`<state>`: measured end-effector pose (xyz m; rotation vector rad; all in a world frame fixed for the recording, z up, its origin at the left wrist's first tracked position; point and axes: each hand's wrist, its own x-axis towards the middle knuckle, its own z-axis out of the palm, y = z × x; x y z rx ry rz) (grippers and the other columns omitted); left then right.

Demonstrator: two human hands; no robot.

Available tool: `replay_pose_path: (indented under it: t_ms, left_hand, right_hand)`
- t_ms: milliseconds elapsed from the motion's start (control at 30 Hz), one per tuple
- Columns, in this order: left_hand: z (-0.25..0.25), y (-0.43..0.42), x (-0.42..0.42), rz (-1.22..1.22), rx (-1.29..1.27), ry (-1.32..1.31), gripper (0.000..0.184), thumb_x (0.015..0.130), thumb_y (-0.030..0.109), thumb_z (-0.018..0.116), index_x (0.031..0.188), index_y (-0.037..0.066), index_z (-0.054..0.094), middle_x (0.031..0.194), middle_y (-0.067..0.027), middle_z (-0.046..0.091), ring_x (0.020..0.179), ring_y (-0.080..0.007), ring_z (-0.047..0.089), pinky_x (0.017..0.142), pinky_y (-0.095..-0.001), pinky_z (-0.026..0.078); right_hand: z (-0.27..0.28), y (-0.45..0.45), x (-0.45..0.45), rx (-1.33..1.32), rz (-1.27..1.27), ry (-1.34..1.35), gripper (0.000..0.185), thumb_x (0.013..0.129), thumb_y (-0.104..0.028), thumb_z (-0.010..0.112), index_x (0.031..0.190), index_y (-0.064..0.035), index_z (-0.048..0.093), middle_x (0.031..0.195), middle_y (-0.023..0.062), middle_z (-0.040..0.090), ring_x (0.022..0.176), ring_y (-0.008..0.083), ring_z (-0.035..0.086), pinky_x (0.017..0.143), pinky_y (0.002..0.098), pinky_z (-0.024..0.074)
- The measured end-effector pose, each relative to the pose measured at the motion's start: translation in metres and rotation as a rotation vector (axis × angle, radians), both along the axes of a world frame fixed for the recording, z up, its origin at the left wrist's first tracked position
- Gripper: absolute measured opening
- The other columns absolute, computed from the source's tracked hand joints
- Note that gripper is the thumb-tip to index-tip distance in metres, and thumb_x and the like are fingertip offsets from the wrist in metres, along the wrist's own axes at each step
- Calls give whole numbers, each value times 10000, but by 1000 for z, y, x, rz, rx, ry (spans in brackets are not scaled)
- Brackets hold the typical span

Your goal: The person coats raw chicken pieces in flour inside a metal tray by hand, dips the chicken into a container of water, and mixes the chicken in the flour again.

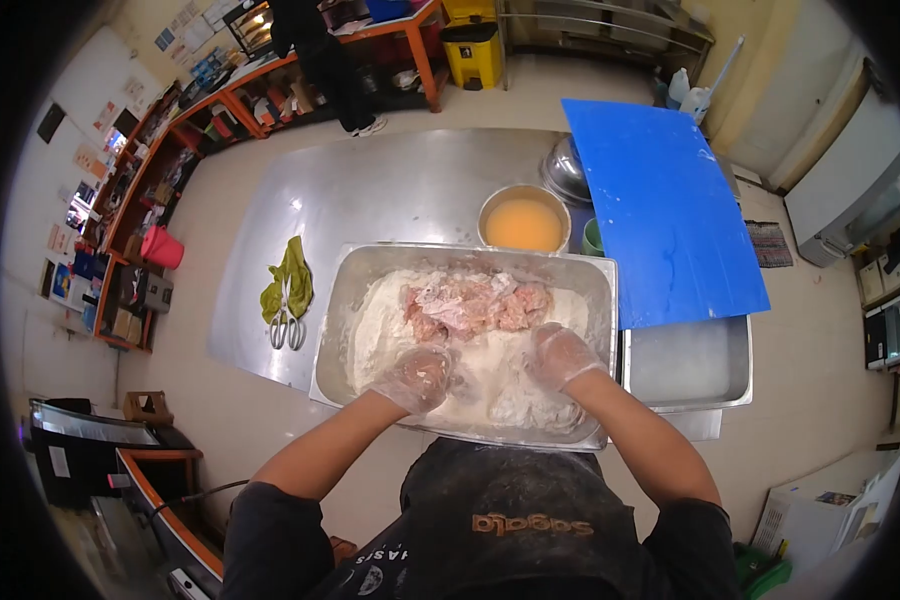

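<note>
A deep metal tray [332,330] full of white flour [380,318] is in front of me. Pieces of raw, floured chicken [475,303] lie heaped at its far middle, and a flour-covered lump [535,402] sits near its front right. My left hand [420,378], in a clear plastic glove, is down in the flour at the front left of the meat. On the other side my right hand [564,356], gloved too, touches the flour just below the meat's right end. Flour and the angle hide the fingers of both hands.
Behind the tray stands a bowl of orange liquid [524,223]. Scissors [287,325] rest by a green cloth [290,278] on the steel table [390,180]. A blue board [665,210] partly covers another metal tray [690,365]. Farther back, a person [320,60] stands at a counter.
</note>
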<state>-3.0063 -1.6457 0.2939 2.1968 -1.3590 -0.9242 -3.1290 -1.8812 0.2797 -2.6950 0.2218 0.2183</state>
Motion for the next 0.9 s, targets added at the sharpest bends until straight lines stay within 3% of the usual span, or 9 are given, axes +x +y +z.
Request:
replay_pose_path:
  t_ms: [200,300,433,500,533,600,700,833,900]
  left_hand:
    - [15,-13,4,-71,96,-184,304,876,235,533,1117,52,555,1044,-155,605,944,-296,580,795,-397,471]
    - [32,-23,-5,44,181,-61,400,856,312,549,1148,41,544,1135,-177,580,1034,-314,555,866,-411,448]
    - [30,-7,-8,183,363,28,559,843,451,545,1199,22,509,1180,-223,553,1083,-359,531,927,-433,414]
    - [7,13,-16,317,336,51,591,850,481,529,1223,24,492,1190,-234,542,1092,-369,523,940,-437,407]
    - [-4,23,-22,348,348,-35,571,855,482,510,1218,43,491,1167,-237,556,1092,-348,538,941,-429,408]
    - [-5,35,-24,386,358,-116,551,860,483,491,1214,61,489,1143,-241,570,1092,-326,553,942,-421,410]
    - [15,48,-26,300,387,50,559,892,481,477,1229,35,471,1023,-210,618,972,-337,594,868,-424,463]
    - [-6,61,-32,305,232,-193,470,907,432,461,1221,85,489,944,-171,639,906,-311,612,833,-403,482]
    - [-25,67,-31,302,219,-212,438,910,417,458,1224,113,493,946,-158,638,916,-296,607,838,-386,482]
  right_hand:
    - [36,16,46,139,335,80,335,795,-272,586,958,18,621,922,261,607,851,383,615,789,440,494]
    - [81,39,43,334,243,162,300,801,-244,579,994,-23,644,936,249,616,859,389,612,806,435,489]
    - [3,25,41,479,314,7,286,798,-242,583,1007,-64,666,956,231,628,889,374,614,822,422,487]
    - [-10,7,30,157,621,-492,330,821,-227,531,1105,-89,627,1017,202,628,925,335,620,832,408,486]
    - [-3,8,29,156,631,-483,330,821,-227,531,1105,-89,627,1017,202,628,925,335,620,832,408,486]
    - [10,12,25,-10,426,368,321,827,-176,495,1115,-113,622,1105,173,603,952,304,620,820,402,490]
    - [-6,34,3,-169,672,172,296,801,-163,489,1046,-123,650,1038,149,631,936,299,627,793,410,492]
    - [-32,46,1,-401,770,42,298,778,-121,500,1047,-74,620,971,140,643,906,284,631,748,409,499]
    - [-27,50,-1,-391,862,70,211,752,-147,510,881,-59,651,912,164,646,877,276,631,734,413,490]
